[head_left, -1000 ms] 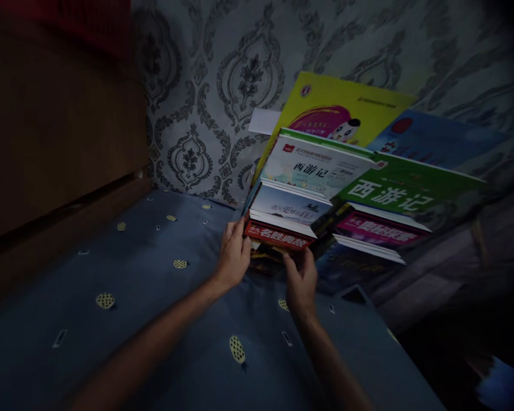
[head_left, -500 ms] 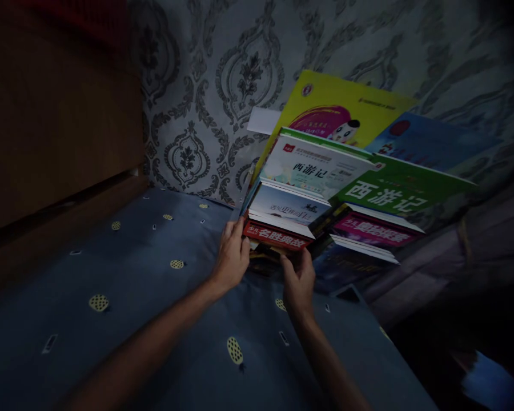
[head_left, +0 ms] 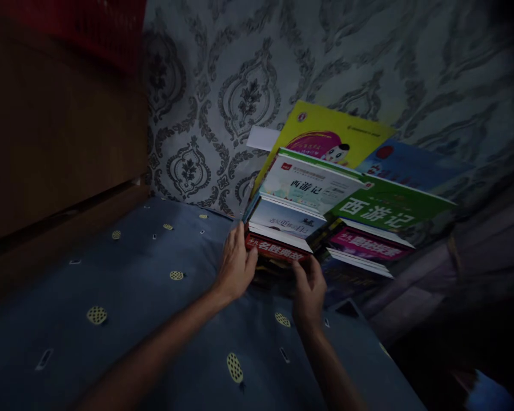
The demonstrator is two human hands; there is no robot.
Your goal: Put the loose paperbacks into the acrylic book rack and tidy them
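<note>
At the front of the left row, my left hand (head_left: 236, 267) grips the left edge of a book with a red title band (head_left: 278, 251), thumb on its cover. My right hand (head_left: 310, 294) curls around the same book's lower right side, its thumb against the front. Behind it stand a pale blue book (head_left: 286, 216) and a white book (head_left: 310, 185), leaning back in rising steps. Right of these are a green book (head_left: 381, 205), a magenta-banded book (head_left: 368, 244) and a dark blue book (head_left: 355, 275). The red-banded book's lower part is dark.
A tall yellow book (head_left: 338, 123) and a blue book (head_left: 415, 165) lean at the back near the patterned wall (head_left: 248, 97). Blue cloth with pineapple prints (head_left: 154, 319) lies beneath. A wooden cabinet (head_left: 64, 137) with a red basket (head_left: 98, 31) stands left; a curtain (head_left: 428, 285) hangs right.
The view has shifted, so the books sit lower in it. My right hand appears slightly farther right and lower. Both hands stay at the red-banded book.
</note>
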